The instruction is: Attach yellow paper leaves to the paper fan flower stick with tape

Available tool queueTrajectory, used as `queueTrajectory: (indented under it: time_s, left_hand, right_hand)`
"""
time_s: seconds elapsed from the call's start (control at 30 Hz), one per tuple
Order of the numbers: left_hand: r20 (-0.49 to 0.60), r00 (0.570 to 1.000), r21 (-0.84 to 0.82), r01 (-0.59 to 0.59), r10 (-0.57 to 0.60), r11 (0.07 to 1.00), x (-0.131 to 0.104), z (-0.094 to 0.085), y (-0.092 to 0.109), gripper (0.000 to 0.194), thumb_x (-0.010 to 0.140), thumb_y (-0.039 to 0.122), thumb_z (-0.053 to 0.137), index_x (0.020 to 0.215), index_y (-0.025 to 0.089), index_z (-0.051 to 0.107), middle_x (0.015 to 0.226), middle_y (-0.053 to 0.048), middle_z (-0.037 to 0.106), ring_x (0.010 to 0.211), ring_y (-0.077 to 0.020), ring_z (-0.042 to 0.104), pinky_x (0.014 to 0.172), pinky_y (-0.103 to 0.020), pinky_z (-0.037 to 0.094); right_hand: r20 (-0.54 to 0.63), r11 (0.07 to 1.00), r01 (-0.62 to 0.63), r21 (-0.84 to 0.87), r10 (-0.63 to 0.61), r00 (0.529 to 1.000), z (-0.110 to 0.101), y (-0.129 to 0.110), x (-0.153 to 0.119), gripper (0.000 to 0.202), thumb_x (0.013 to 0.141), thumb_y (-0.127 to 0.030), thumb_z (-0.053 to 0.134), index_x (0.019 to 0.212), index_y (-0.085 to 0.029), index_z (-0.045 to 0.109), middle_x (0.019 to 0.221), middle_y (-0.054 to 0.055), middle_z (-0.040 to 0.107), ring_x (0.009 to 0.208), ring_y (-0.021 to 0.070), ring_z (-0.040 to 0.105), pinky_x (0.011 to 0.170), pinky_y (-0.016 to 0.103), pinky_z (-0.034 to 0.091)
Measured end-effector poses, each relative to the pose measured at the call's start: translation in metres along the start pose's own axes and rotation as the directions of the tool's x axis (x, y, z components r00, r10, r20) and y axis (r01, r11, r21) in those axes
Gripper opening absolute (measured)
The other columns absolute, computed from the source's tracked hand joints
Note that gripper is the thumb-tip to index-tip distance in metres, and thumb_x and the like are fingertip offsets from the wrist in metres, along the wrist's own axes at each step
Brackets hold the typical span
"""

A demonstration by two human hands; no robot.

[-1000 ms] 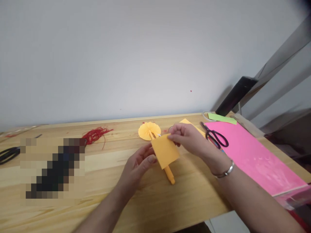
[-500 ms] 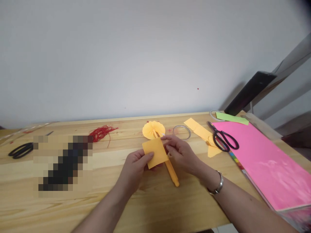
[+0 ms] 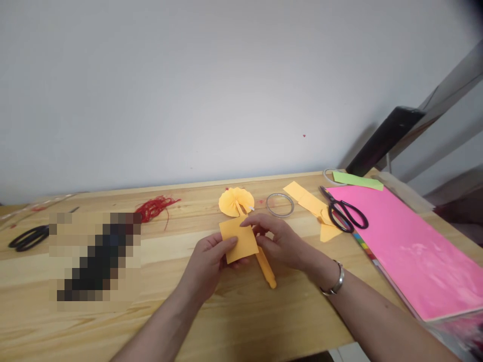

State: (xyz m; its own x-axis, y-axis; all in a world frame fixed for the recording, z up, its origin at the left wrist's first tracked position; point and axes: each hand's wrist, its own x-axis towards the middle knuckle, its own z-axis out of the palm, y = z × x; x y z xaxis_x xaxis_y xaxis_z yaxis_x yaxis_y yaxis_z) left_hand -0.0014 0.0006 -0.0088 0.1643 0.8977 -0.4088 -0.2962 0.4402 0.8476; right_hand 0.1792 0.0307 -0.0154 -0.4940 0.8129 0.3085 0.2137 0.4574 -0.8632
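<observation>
A small orange paper square [image 3: 241, 242] is pinched between the thumb and fingers of my left hand [image 3: 208, 259]. My right hand [image 3: 278, 241] has its fingers bent at the square's upper right edge, the index finger lying on its face. Beneath the square and my right hand, an orange tube-like stick [image 3: 267, 270] slants across the table, its lower end showing. Just beyond the square lies a pleated orange paper fan [image 3: 229, 202] with a rounded outline.
Black-handled scissors [image 3: 347, 215] rest on pink paper [image 3: 407, 251] at the right, beside orange paper strips [image 3: 307, 200] and a green strip [image 3: 358, 180]. A metal ring [image 3: 279, 205] lies behind my right hand. Left are red threads [image 3: 154, 208], other scissors [image 3: 29, 237] and a blurred dark object [image 3: 98, 264].
My right index finger has moved left onto the face of the orange square. The whole view has shifted slightly. My left hand keeps its hold.
</observation>
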Motion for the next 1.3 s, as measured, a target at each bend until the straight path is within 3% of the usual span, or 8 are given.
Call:
queueTrajectory:
  time_s: [0.17, 0.43, 0.7, 0.77, 0.87, 1.0, 1.13, 1.3]
  left_hand:
    - [-0.003, 0.999, 0.048, -0.045, 0.045, 0.998, -0.001, -0.001, 0.000, 0.023, 0.071, 0.029, 0.069, 0.086, 0.012, 0.071, 0.069, -0.004, 0.068, 0.053, -0.0107, 0.056, 0.051, -0.021, 0.042]
    - [0.004, 0.997, 0.046, -0.080, 0.080, 0.996, -0.002, 0.001, 0.002, 0.019, 0.071, 0.028, 0.069, 0.082, 0.012, 0.072, 0.069, -0.005, 0.068, 0.059, -0.0122, 0.057, 0.054, -0.022, 0.043]
    - [0.065, 0.991, -0.006, -0.116, 0.116, 0.993, -0.001, 0.001, 0.002, 0.030, 0.074, 0.025, 0.068, 0.102, 0.015, 0.068, 0.090, -0.007, 0.071, 0.076, -0.0170, 0.065, 0.066, -0.025, 0.049]
    - [0.076, 0.990, -0.002, -0.122, 0.122, 0.992, -0.002, 0.001, 0.001, 0.031, 0.075, 0.026, 0.066, 0.104, 0.016, 0.067, 0.092, -0.007, 0.071, 0.077, -0.0177, 0.065, 0.067, -0.027, 0.050]
    - [0.065, 0.990, 0.090, -0.128, 0.123, 0.988, -0.003, 0.003, 0.001, 0.028, 0.074, 0.029, 0.066, 0.099, 0.016, 0.070, 0.086, -0.007, 0.072, 0.073, -0.0182, 0.065, 0.065, -0.028, 0.051]
    - [0.088, 0.987, 0.267, -0.152, 0.133, 0.952, -0.004, 0.007, 0.003, 0.023, 0.073, 0.031, 0.066, 0.091, 0.018, 0.073, 0.076, -0.004, 0.071, 0.066, -0.0180, 0.064, 0.060, -0.027, 0.051]
    - [0.139, 0.983, 0.334, -0.160, 0.119, 0.929, -0.005, 0.008, 0.002, 0.023, 0.074, 0.032, 0.064, 0.091, 0.020, 0.073, 0.071, -0.003, 0.070, 0.064, -0.0184, 0.064, 0.059, -0.027, 0.051]
    - [0.126, 0.985, 0.328, -0.156, 0.120, 0.932, -0.006, 0.009, 0.002, 0.023, 0.072, 0.032, 0.065, 0.089, 0.020, 0.074, 0.071, -0.004, 0.071, 0.063, -0.0186, 0.065, 0.059, -0.027, 0.051]
  right_hand:
    - [0.030, 0.998, 0.028, -0.062, -0.027, 0.999, -0.002, -0.002, -0.001, 0.035, 0.074, 0.000, 0.050, 0.097, -0.022, 0.063, 0.085, 0.001, 0.060, 0.074, 0.0119, 0.056, 0.067, 0.026, 0.047]
    - [-0.104, 0.997, 0.069, -0.038, -0.072, 0.992, 0.001, -0.005, 0.002, 0.011, 0.078, -0.013, 0.061, 0.079, -0.021, 0.068, 0.081, 0.002, 0.064, 0.074, 0.0132, 0.060, 0.067, 0.026, 0.049]
    - [-0.156, 0.991, 0.057, -0.125, -0.077, 0.985, 0.004, -0.005, 0.001, 0.011, 0.076, -0.008, 0.063, 0.075, -0.018, 0.067, 0.075, 0.001, 0.058, 0.068, 0.0115, 0.056, 0.064, 0.025, 0.047]
    - [-0.190, 0.985, 0.077, -0.154, -0.106, 0.976, 0.005, -0.005, 0.000, 0.008, 0.073, -0.010, 0.066, 0.074, -0.018, 0.067, 0.082, 0.004, 0.057, 0.076, 0.0136, 0.056, 0.068, 0.027, 0.048]
    - [-0.227, 0.964, 0.106, -0.246, -0.164, 0.960, 0.004, -0.006, -0.001, 0.004, 0.072, -0.017, 0.070, 0.072, -0.021, 0.068, 0.110, 0.008, 0.052, 0.103, 0.0211, 0.050, 0.079, 0.033, 0.047]
    - [-0.153, 0.956, 0.121, -0.269, -0.166, 0.974, 0.002, -0.006, -0.001, 0.003, 0.075, -0.021, 0.068, 0.074, -0.023, 0.069, 0.129, 0.006, 0.047, 0.119, 0.0245, 0.043, 0.088, 0.038, 0.044]
    - [-0.113, 0.992, 0.073, -0.105, -0.084, 0.990, 0.004, -0.004, -0.001, 0.004, 0.076, -0.019, 0.067, 0.074, -0.022, 0.068, 0.108, 0.005, 0.060, 0.098, 0.0172, 0.058, 0.084, 0.032, 0.048]
    - [-0.141, 1.000, 0.002, -0.023, -0.005, 0.990, 0.007, -0.007, 0.000, 0.007, 0.075, -0.014, 0.066, 0.075, -0.021, 0.067, 0.086, 0.002, 0.065, 0.081, 0.0147, 0.062, 0.076, 0.029, 0.051]
